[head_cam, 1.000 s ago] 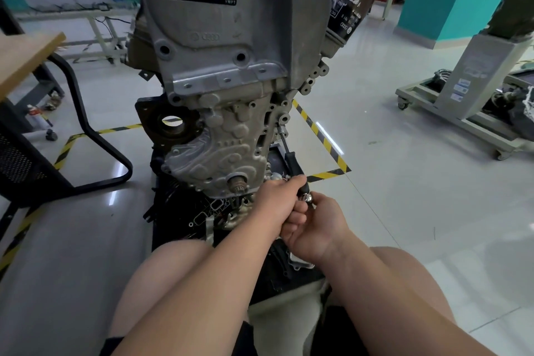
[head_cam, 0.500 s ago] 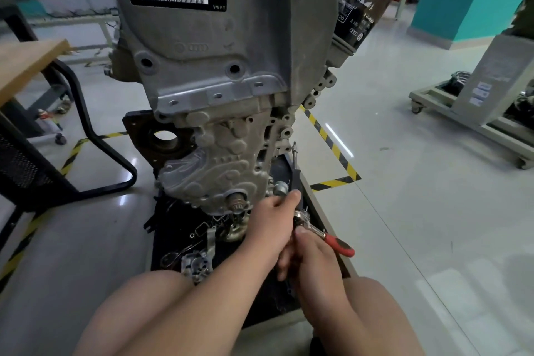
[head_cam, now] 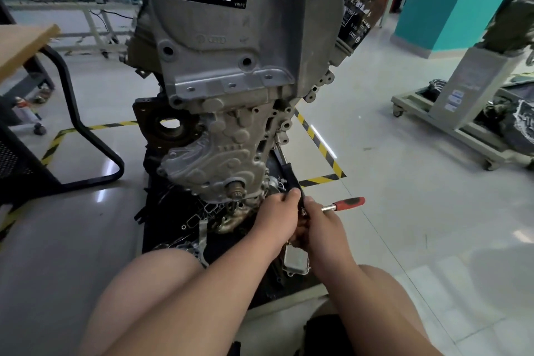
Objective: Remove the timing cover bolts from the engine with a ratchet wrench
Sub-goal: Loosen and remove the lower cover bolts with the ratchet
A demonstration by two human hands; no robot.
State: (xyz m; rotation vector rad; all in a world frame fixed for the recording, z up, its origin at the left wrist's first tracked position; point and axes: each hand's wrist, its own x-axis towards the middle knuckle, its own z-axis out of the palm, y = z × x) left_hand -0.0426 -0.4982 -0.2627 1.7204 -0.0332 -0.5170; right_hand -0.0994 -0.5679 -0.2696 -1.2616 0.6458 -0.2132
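A grey engine (head_cam: 231, 72) stands upright on a black base, its ribbed timing cover (head_cam: 219, 159) facing me. A long black extension bar (head_cam: 286, 166) runs from a bolt hole on the cover's right edge down to my hands. My left hand (head_cam: 277, 217) grips the lower end of that bar. My right hand (head_cam: 320, 225) holds the head of the ratchet wrench, whose red handle (head_cam: 348, 203) sticks out to the right. The joint between ratchet and bar is hidden by my fingers.
Loose metal parts (head_cam: 296, 259) lie on the black base (head_cam: 173, 220) in front of the engine. A black chair frame (head_cam: 86, 130) and wooden desk (head_cam: 23, 43) stand left. A grey wheeled stand (head_cam: 462, 113) sits right. Yellow-black tape (head_cam: 320, 150) marks the floor.
The ratchet's red handle has swung out to the right from behind my right hand. Both hands stay together at the bar's lower end; my view has shifted slightly.
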